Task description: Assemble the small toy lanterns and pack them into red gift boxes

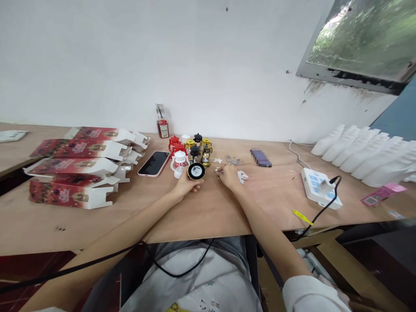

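My left hand (184,185) is wrapped round a small lantern (196,171), its round black base with a pale centre turned up toward me and a gold edge showing. My right hand (229,177) is low over the table, fingertips pinched together at some small white bits; what is between them is too small to make out. Small white cut-out pieces (242,176) lie beside that hand, and a little pile of clear and silvery bits (233,160) sits behind it. Just beyond my left hand stand several small lanterns, among them a white lantern (180,162) and a gold lantern (206,156).
Red printed cartons (78,149) lie in a row at left, near a phone (154,164). A bottle (162,123) stands against the wall. At right are a purple phone-like slab (261,157), a power strip (320,188), white bottle-shaped items (367,151) and a pink box (383,194).
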A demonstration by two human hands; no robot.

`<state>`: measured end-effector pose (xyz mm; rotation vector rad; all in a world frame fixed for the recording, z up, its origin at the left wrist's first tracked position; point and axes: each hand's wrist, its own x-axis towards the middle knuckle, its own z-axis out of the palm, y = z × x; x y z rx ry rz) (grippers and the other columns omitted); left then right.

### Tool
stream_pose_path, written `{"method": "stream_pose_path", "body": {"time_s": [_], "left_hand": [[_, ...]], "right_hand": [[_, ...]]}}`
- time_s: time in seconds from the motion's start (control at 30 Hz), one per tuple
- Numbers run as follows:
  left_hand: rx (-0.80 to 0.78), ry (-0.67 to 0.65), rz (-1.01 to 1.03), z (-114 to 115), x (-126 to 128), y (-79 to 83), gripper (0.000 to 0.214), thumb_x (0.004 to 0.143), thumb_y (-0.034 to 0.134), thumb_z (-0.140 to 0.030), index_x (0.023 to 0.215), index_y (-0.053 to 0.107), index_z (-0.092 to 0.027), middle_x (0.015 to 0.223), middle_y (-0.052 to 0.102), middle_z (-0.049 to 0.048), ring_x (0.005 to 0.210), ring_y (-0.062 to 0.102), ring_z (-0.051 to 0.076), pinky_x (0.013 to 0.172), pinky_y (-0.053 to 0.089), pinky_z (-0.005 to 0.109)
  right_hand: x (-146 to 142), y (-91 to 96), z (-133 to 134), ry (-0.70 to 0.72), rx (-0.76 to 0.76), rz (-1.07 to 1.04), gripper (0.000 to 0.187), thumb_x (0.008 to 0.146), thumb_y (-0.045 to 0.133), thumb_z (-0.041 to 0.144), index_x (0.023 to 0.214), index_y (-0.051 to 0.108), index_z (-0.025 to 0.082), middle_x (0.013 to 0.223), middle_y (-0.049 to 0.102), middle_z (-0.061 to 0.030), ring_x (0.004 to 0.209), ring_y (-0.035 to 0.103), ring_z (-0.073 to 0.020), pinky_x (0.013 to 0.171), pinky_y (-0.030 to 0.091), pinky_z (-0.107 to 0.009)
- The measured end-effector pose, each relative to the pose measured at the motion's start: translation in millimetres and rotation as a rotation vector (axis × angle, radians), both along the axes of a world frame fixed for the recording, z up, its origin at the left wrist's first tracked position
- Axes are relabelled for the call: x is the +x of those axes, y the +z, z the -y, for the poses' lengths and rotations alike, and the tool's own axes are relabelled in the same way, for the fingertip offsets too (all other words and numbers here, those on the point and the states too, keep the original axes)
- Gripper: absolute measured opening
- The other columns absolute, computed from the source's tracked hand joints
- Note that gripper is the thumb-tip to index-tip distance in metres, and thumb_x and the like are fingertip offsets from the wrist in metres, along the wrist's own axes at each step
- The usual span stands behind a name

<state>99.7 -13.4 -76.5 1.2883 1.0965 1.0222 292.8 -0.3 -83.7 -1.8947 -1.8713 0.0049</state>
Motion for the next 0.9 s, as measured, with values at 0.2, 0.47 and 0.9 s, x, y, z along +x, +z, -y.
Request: {"method": "stream_pose_path", "body": {"time_s": [0.2, 0.47, 0.9], "left_hand": [[-0.009, -0.002, 0.004, -0.9, 0.1, -1.4, 0.064, 0.055, 0.079, -0.013, 0.106, 0.041, -0.021, 0.076, 0.060, -0.0046, 0.044, 0.056, 0.006, 0.038, 0.042, 0.015], [0.028, -0.010, 0.018, 0.4, -0.4, -1.6, 0.063, 0.057, 0.076, -0.014, 0.106, 0.039, -0.022, 0.079, 0.060, -0.0046, 0.044, 0.056, 0.005, 0.038, 0.043, 0.014], [0.035, -0.006, 0.010, 1.3, 1.6, -2.2, 0.063, 0.059, 0.076, -0.016, 0.108, 0.038, -0.022, 0.085, 0.060, -0.0027, 0.044, 0.057, 0.005, 0.037, 0.043, 0.014]], "right_hand": [[-1.0, 1.6, 1.3, -0.005, -0.019, 0.012, 0.016, 0.082, 0.057, 0.022, 0.084, 0.072, 0.017, 0.098, 0.068, -0.0118, 0.101, 0.055, -0.0257, 0.091, 0.036, -0.039], [-9.4, 4.0, 7.3, 0.030, 0.052, -0.094, 0.009, 0.077, 0.063, 0.024, 0.076, 0.069, 0.017, 0.094, 0.066, -0.0122, 0.105, 0.052, -0.0293, 0.090, 0.038, -0.041], [-34.9, 17.1, 22.4, 0.261, 0.381, -0.998, 0.029, 0.068, 0.069, 0.046, 0.067, 0.060, 0.019, 0.070, 0.065, -0.0020, 0.066, 0.059, -0.0150, 0.066, 0.049, -0.029]]}}
